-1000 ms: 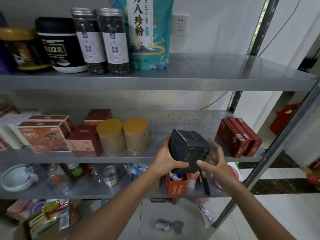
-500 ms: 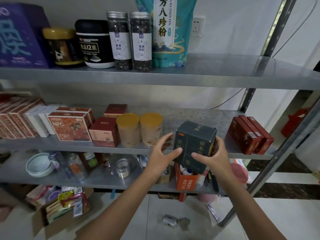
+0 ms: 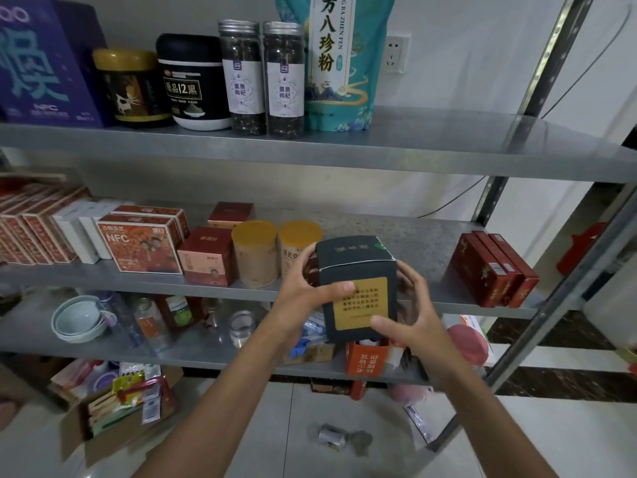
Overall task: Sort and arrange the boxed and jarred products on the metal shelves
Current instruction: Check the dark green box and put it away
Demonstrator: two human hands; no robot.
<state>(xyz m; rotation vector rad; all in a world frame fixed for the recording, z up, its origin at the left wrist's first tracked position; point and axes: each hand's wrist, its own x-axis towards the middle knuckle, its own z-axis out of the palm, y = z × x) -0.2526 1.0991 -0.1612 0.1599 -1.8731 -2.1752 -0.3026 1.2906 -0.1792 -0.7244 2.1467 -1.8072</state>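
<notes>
I hold a dark box [image 3: 355, 267] with a gold label panel facing me, in front of the middle metal shelf [image 3: 406, 232]. My left hand [image 3: 303, 298] grips its left side, thumb on the front face. My right hand [image 3: 410, 315] grips its right side, thumb at the lower front edge. Just behind the box stand two tan jars [image 3: 256, 253] with yellow lids. Left of them sit a small red box [image 3: 206, 257] and orange NFC boxes [image 3: 141, 246]. Three dark red boxes [image 3: 493, 267] stand at the shelf's right end.
The top shelf [image 3: 431, 146] carries a purple box [image 3: 44, 60], dark jars [image 3: 193, 81], two tall clear jars [image 3: 262, 77] and a teal pouch [image 3: 341, 60]; its right half is bare. The lower shelf holds bowls [image 3: 79, 319], glass jars and an orange carton [image 3: 367, 360]. A cardboard box [image 3: 113, 408] sits on the floor.
Both hands have turned the dark box so its gold label now faces me, and lifted it slightly. The view has shifted left, showing more of the left-hand products.
</notes>
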